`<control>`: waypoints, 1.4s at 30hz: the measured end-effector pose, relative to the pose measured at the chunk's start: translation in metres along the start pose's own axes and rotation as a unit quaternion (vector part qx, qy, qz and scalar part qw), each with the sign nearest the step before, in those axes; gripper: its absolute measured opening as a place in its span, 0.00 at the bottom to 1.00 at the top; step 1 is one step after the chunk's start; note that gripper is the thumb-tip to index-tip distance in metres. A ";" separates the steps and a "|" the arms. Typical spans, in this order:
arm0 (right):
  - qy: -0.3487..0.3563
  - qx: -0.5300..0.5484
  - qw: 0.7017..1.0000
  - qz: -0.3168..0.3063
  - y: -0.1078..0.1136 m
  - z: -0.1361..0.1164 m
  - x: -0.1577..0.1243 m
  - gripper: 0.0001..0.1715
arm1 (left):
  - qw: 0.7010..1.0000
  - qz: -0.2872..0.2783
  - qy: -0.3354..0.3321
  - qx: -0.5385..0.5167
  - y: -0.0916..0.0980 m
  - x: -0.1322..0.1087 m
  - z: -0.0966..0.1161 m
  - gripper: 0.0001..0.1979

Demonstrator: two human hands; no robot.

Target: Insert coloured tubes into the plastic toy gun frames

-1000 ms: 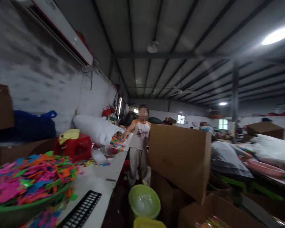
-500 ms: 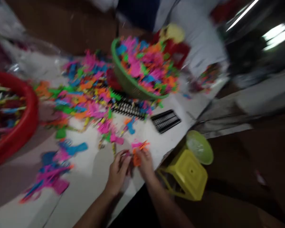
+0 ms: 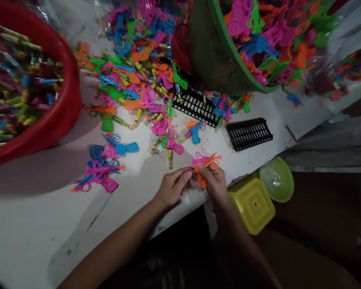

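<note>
In front of the table's near edge, my right hand (image 3: 215,182) is closed around an orange toy gun (image 3: 201,180) and a pink toy gun (image 3: 197,159), which overlap. My left hand (image 3: 173,188) pinches a small magenta piece (image 3: 191,169) against the orange gun's side; its exact kind is hidden by the fingers. Just beyond my hands lies a blue toy gun (image 3: 195,134). A small stack of toy guns, with a magenta toy gun (image 3: 108,182) on top, rests to the left of my hands.
A red tub (image 3: 74,84) of small colourful tubes stands at left. Behind lies a heap of toy guns (image 3: 147,100), partly over a black slotted rack (image 3: 195,105). Another black rack (image 3: 249,134) is at right, below a full green basket (image 3: 219,60). A yellow stool (image 3: 254,206) and green basin (image 3: 276,180) stand beside the table.
The head view has shifted and sharpened, bringing the table closer. Both hands stay together, with the toy guns still in the right hand and the small piece in the left.
</note>
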State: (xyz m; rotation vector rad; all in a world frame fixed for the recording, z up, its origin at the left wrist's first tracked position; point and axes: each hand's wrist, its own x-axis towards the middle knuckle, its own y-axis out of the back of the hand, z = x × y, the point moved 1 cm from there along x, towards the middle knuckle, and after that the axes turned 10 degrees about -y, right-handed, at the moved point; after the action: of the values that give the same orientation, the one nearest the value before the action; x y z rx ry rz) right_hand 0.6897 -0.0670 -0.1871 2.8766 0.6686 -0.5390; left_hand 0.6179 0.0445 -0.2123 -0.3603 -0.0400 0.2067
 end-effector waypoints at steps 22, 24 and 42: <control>0.154 -0.174 0.950 -0.208 -0.200 -0.020 -0.120 0.19 | 0.973 0.183 -0.102 0.094 0.106 -0.206 0.084 0.21; 0.168 -0.191 0.940 -0.225 -0.210 -0.020 -0.129 0.19 | 0.960 0.199 -0.121 0.153 0.110 -0.222 0.086 0.21; 0.196 -0.475 0.821 0.249 -0.095 -0.034 -0.020 0.25 | 0.873 0.322 -0.192 0.312 0.115 -0.192 0.032 0.21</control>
State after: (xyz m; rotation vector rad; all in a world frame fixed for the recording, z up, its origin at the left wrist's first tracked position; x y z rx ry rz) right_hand 0.6410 0.0170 -0.1529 2.0253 0.1044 0.3937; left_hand 0.4055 0.1205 -0.2232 0.3389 -0.2421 0.9294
